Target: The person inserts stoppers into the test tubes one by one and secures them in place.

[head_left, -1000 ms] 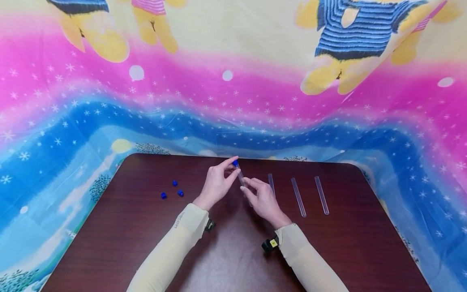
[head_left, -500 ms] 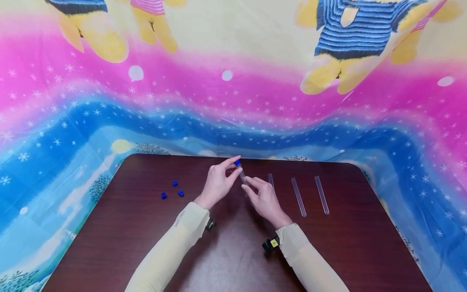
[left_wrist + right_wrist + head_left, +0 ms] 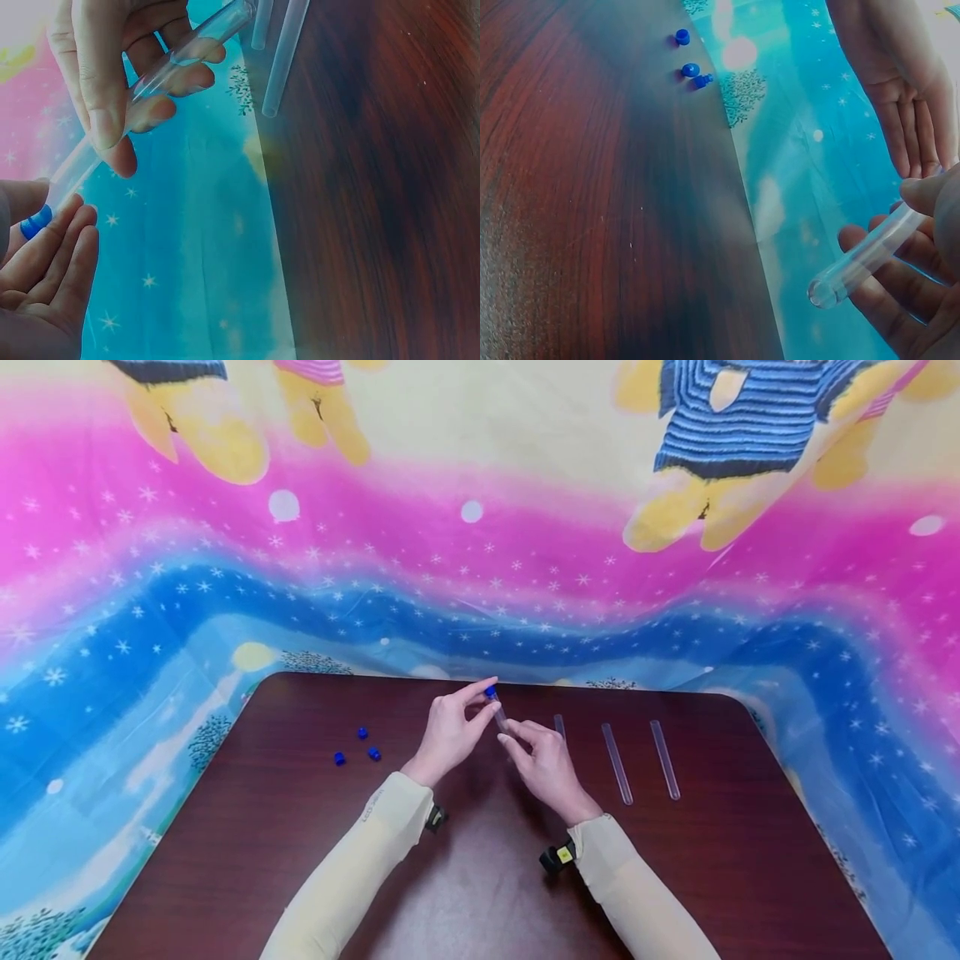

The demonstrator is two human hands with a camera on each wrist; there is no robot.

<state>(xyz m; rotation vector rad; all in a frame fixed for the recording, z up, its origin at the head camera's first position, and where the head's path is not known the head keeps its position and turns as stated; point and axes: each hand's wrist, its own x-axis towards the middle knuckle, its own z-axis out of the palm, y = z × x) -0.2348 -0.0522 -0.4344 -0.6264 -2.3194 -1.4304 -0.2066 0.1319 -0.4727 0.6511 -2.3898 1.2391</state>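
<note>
A clear test tube (image 3: 154, 79) with a blue cap (image 3: 491, 692) on its far end is held aslant between both hands above the table's far middle. My left hand (image 3: 448, 731) pinches it at the capped end, index finger stretched along the cap, thumb just below. My right hand (image 3: 543, 764) grips the tube lower down between thumb and fingers. In the right wrist view, the tube's rounded closed end (image 3: 825, 292) sticks out past my right fingers. How far the cap sits on the tube is too small to tell.
Three loose blue caps (image 3: 374, 753) lie on the dark wooden table (image 3: 225, 860), left of the hands. To the right lie three clear tubes (image 3: 617, 764), the nearest partly hidden behind my right hand. A patterned cloth (image 3: 480, 568) hangs behind the table.
Both hands have shifted very slightly right with the capped tube, their grips looking the same. The head view has tilted a little. The loose caps and tubes lie unmoved.
</note>
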